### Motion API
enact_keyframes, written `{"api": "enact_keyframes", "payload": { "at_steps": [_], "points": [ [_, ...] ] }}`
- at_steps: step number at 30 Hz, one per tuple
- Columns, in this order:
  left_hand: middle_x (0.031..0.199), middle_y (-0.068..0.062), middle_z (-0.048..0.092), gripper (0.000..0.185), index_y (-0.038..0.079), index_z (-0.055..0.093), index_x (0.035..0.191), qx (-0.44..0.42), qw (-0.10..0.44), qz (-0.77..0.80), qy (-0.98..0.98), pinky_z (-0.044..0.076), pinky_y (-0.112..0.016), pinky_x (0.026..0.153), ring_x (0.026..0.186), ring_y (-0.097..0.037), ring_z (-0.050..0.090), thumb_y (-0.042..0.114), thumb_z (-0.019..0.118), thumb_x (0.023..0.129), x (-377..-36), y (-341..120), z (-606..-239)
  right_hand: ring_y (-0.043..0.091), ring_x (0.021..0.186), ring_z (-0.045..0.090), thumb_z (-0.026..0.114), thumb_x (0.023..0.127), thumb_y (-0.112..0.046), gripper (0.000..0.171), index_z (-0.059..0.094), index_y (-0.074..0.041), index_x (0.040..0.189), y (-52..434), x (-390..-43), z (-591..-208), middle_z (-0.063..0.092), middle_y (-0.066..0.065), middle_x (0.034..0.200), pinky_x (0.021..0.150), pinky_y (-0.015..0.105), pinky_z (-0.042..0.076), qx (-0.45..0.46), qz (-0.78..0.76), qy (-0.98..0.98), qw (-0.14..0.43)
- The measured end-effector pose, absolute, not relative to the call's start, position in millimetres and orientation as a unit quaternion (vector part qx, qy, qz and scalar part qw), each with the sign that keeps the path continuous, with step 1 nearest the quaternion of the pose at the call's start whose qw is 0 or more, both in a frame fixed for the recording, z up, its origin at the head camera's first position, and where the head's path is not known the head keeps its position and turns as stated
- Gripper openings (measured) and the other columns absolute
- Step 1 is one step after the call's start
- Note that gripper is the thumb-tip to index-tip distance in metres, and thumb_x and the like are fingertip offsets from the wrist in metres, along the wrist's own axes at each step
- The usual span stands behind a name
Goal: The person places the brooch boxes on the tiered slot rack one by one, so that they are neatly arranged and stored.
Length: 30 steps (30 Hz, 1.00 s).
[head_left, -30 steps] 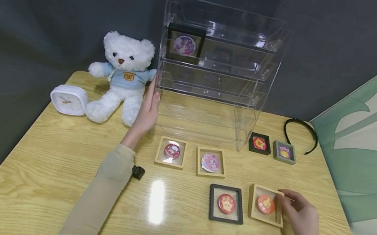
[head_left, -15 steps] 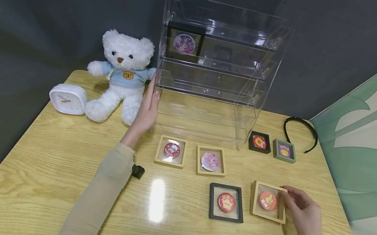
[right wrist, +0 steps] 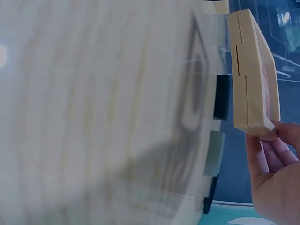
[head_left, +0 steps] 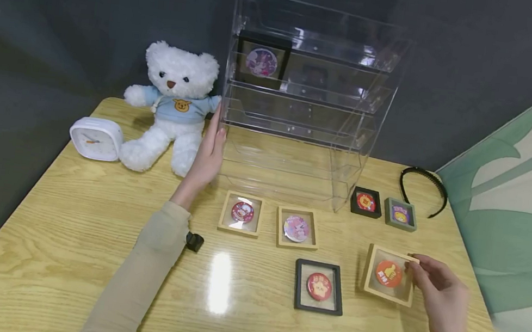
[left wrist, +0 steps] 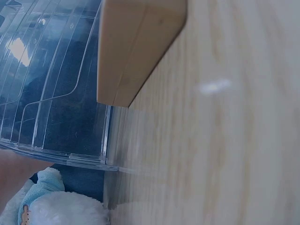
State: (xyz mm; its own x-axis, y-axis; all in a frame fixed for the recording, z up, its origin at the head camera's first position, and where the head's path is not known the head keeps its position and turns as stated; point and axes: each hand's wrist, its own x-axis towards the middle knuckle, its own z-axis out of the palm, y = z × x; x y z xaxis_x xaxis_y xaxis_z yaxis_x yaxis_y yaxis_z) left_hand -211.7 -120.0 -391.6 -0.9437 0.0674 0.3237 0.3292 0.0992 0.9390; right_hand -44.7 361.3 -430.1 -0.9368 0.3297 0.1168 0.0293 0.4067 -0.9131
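My right hand (head_left: 443,296) pinches the right side of a light wooden frame (head_left: 368,271) with an orange thumbs-up badge (head_left: 389,273) inside. The right wrist view shows that wooden frame (right wrist: 246,75) raised off the table, thumb on one face and fingers behind. My left hand (head_left: 207,154) rests with straight fingers against the left side of a clear acrylic display rack (head_left: 294,131). On one of the rack's upper shelves stands a black frame (head_left: 260,80) with a purple badge. Left of the held frame, a dark frame (head_left: 299,285) with a red star badge lies flat.
Two wooden frames (head_left: 238,232) (head_left: 296,245) lie before the rack. Right of it are a small black frame (head_left: 365,213), a grey-green frame (head_left: 400,225) and a black headband (head_left: 403,187). A white teddy bear (head_left: 177,79) and a white clock (head_left: 98,124) stand at left.
My right hand has lifted the wooden frame with the orange badge off the table and moved it slightly back and to the right. My left hand stays against the rack.
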Motion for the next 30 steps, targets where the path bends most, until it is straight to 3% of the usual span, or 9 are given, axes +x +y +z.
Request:
{"api": "enact_keyframes", "payload": {
  "at_steps": [5,13,30],
  "points": [
    [0.179,-0.014,0.003,0.059,0.004,0.003,0.172,-0.133,0.091,-0.658,-0.735,0.013,-0.033,0.131,0.163,-0.029,0.008,0.006,0.024,0.116,-212.3,-118.3,-391.8,-0.002,0.085,0.074,0.071,0.101,0.004,0.019,0.078,-0.002,0.116,362.5,-48.0,-422.9,0.079,-0.011,0.094,0.068,0.011,0.058,-0.120,0.577,-0.794,0.152],
    [0.179,-0.014,0.004,0.060,0.005,0.004,0.172,-0.130,0.096,-0.657,-0.736,0.015,-0.037,0.131,0.163,-0.031,0.010,0.007,0.025,0.117,-211.7,-118.4,-392.6,0.001,0.084,0.076,0.072,0.098,0.008,0.019,0.078,0.006,0.116,354.7,-56.5,-409.6,0.080,-0.007,0.094,0.068,0.012,0.059,-0.130,0.599,-0.767,0.190],
    [0.178,-0.014,0.006,0.059,0.003,0.004,0.172,-0.127,0.098,-0.654,-0.739,0.016,-0.035,0.131,0.163,-0.030,0.010,0.005,0.023,0.116,-210.4,-118.0,-389.8,0.006,0.080,0.075,0.076,0.097,0.002,0.021,0.077,0.007,0.117,342.6,-75.3,-382.4,0.080,-0.003,0.090,0.067,0.011,0.057,-0.136,0.597,-0.758,0.223]
  ]
}}
